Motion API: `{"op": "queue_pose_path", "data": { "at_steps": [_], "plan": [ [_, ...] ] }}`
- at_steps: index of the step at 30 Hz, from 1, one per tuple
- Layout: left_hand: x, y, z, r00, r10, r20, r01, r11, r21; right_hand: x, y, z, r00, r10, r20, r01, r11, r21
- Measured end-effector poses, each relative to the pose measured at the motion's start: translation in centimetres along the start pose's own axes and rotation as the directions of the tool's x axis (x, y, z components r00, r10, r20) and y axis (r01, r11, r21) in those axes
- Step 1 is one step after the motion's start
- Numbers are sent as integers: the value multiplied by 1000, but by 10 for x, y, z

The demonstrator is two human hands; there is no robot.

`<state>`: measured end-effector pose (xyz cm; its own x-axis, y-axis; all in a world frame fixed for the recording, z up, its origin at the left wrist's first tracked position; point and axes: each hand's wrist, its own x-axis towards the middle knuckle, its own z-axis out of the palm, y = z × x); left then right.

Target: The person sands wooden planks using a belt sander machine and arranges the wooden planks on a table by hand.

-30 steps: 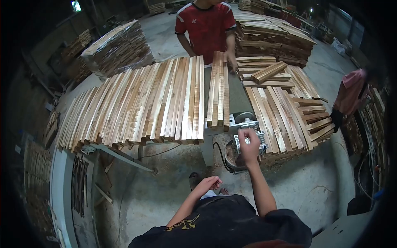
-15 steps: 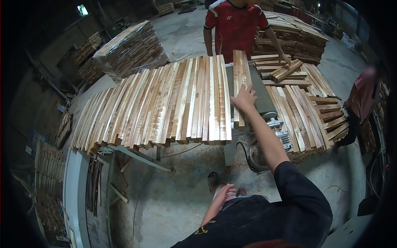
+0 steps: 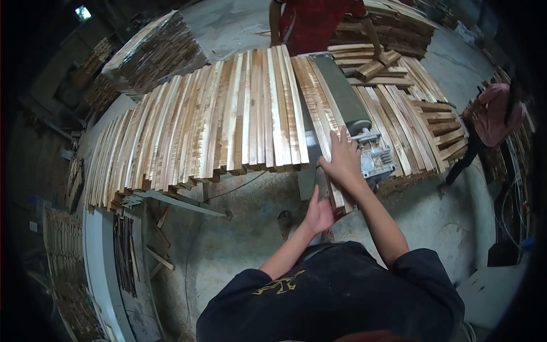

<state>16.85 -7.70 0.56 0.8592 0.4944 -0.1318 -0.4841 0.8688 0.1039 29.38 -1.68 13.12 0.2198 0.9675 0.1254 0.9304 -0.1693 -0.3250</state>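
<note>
Right hand [image 3: 345,161]: grip partly closed, holding strips [image 3: 320,102]. Left hand [image 3: 320,216]: grip open, near their end. Motor [image 3: 376,162]: right side.

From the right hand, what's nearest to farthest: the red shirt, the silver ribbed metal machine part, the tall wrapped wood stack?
From the right hand:
1. Silver ribbed metal machine part, just to its right.
2. Red shirt, farther ahead.
3. Tall wrapped wood stack, far ahead, left.
</note>
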Motion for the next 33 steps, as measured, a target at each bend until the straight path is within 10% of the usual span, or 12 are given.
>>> {"op": "queue_pose_path", "data": {
  "at_steps": [1, 4, 10, 18, 26, 28, 29, 30, 32, 33],
  "plan": [
    [8, 0, 16, 970, 31, -241, -9, 996, 94, -30, -2, -2, 1000, 3, -11, -2, 1000, 26],
    [32, 6, -17, 988, 127, -88, -121, 990, 72, -102, 2, 7, 993, -54, -109, 60, 997, 56],
    [-10, -18, -17, 987, 153, -41, -152, 988, 20, -114, 44, 14, 984, 176, 7, -130, 699, 703],
    [-12, -28, -35, 991, 130, 22, -125, 979, -162, -73, 67, 49, 994, 98, -46, -28, 640, 768],
    [-7, -35, -29, 997, 3, 80, -8, 998, 56, -74, 108, -101, 976, -39, 216, -43, 932, 361],
    [-2, -37, -34, 997, 64, -54, -51, 974, 222, -65, 144, -136, 928, -363, -78, 352, 927, -133],
    [2, -38, -41, 997, 12, 81, -19, 997, 78, -56, 147, -134, 885, -391, -253, 318, 905, -283],
    [-2, -36, -28, 998, 59, -18, -53, 970, 235, -48, 151, -124, 803, -431, -412, 255, 873, -416],
    [-6, -40, 10, 988, 41, -148, -53, 995, -82, -26, 161, -97, 762, -409, -502, 135, 859, -494],
    [15, -39, -60, 875, -3, 484, 86, 985, -149, -14, 169, -78, 775, -326, -542, 187, 937, -296]
  ]
}}
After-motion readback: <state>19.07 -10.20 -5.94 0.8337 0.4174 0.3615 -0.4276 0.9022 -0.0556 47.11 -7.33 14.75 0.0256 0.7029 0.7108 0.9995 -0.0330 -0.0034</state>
